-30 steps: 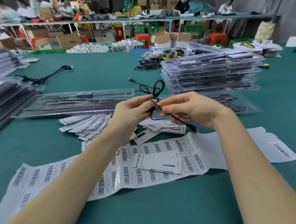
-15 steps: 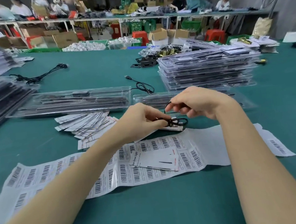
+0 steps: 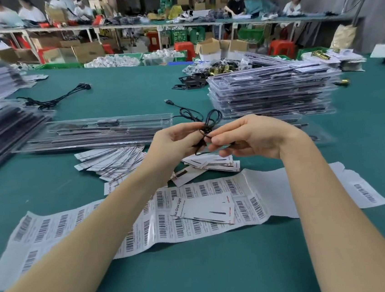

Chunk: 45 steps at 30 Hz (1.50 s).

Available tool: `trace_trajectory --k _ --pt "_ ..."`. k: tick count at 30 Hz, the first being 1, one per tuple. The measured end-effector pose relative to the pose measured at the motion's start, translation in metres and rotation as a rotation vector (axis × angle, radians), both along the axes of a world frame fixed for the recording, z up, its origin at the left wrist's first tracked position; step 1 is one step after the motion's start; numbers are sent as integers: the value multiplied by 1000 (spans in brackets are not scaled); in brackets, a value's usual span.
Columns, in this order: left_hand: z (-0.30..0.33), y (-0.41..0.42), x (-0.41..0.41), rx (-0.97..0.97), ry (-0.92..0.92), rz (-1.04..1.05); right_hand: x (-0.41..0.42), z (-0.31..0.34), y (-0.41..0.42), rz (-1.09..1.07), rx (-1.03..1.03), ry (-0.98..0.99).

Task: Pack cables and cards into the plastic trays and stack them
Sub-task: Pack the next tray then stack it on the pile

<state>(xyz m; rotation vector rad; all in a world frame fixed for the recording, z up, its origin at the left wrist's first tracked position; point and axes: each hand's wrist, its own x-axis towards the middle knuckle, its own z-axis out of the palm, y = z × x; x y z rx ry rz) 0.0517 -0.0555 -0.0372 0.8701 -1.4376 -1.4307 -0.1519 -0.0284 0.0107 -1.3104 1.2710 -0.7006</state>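
Note:
My left hand (image 3: 174,143) and my right hand (image 3: 254,137) meet above the green table, both gripping a thin black cable (image 3: 210,120) that is bunched into loops between the fingers. Its USB end (image 3: 169,101) trails back onto the table. Behind my left hand lies a long clear plastic tray (image 3: 95,133) with dark parts in it. A tall stack of filled trays (image 3: 273,89) stands behind my right hand. White cards (image 3: 109,159) are fanned out under my left wrist, and one card (image 3: 205,210) rests on the barcode sheet.
A long sheet of barcode labels (image 3: 81,229) spreads across the near table. Another stack of trays (image 3: 0,132) sits at the left edge. A second black cable (image 3: 58,98) lies far left. Brass parts and bags (image 3: 216,68) lie behind the stack. People work at a bench beyond.
Both hands have risen from just above the cards, lifting the bunched cable with them; its loops now stand up between the fingers.

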Motion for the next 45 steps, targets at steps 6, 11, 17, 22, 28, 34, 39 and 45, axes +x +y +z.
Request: trace_trajectory --k 6,11,17,22,28,34,39,45 --pt "2 1 3 9 19 -182 4 -15 -5 -171 50 165" --pt "6 3 3 -247 -210 -144 6 -20 -9 -205 -23 216" --pt "8 1 12 -399 -361 -187 -4 -21 -8 -202 31 -164" --pt "8 3 7 -515 -535 -70 3 -17 -10 -231 -117 -36" --pt "6 8 0 -561 -553 111 4 -14 -9 -151 -288 62" --pt "6 8 0 -419 -463 177 -7 -19 -6 -150 -272 -66" --pt "3 9 -2 -391 -421 157 -5 -21 -7 -54 -302 7" --pt "2 7 -3 -460 -436 162 2 -21 -10 -116 -411 109"
